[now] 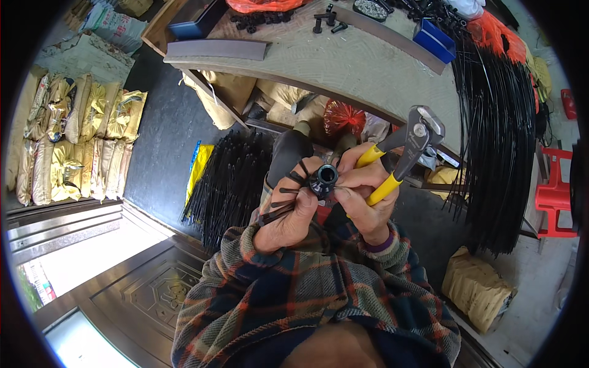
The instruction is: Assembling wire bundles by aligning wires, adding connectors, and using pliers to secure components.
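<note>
In front of my chest, my left hand (pixel 289 211) is closed around a small black fitting (pixel 325 179) with a round hollow opening facing up. Several short black strips (pixel 284 206) stick out between its fingers. My right hand (pixel 372 211) grips a pair of end-cutting pliers (pixel 419 132) with yellow handles and dark metal jaws pointing away from me. The thumb and fingertips of that hand also meet at the fitting's right side; whether they pinch a small piece there I cannot tell.
A worktable (pixel 368 80) holds black bolt-like parts (pixel 331 23), a blue tray (pixel 434 40) and red plastic bags. Long black strands (pixel 497 147) hang over its right end. Another black bundle (pixel 227 178) stands at left. Stacked sacks (pixel 80 135), a red stool (pixel 555 193) and a brown paper sack (pixel 477 288) surround me.
</note>
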`<action>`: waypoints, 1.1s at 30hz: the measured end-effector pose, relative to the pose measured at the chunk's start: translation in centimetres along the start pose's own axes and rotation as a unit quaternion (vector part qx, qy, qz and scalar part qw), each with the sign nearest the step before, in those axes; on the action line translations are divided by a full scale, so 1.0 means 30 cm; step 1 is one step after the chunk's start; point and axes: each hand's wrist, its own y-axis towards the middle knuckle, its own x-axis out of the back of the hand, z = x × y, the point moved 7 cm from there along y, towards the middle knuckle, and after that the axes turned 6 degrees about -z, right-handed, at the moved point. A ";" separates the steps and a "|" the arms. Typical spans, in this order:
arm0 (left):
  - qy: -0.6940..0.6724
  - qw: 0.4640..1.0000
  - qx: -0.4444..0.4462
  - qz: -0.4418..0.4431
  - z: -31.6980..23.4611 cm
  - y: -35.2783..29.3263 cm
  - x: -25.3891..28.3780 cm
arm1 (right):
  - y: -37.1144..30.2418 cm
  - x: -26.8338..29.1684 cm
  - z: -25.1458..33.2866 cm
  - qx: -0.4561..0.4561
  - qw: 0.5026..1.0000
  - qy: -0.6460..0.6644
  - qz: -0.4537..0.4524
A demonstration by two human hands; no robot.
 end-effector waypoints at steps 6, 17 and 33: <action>0.018 1.000 -0.001 -0.019 0.019 -0.013 0.030 | 0.000 -0.012 -0.014 -0.025 0.999 -0.035 0.030; -0.016 1.000 -0.008 0.004 0.046 0.006 0.111 | 0.011 0.071 0.129 0.166 0.828 -0.493 0.209; -0.013 0.997 0.076 0.018 0.046 -0.002 0.045 | 0.056 0.029 0.171 0.272 0.552 -0.736 0.282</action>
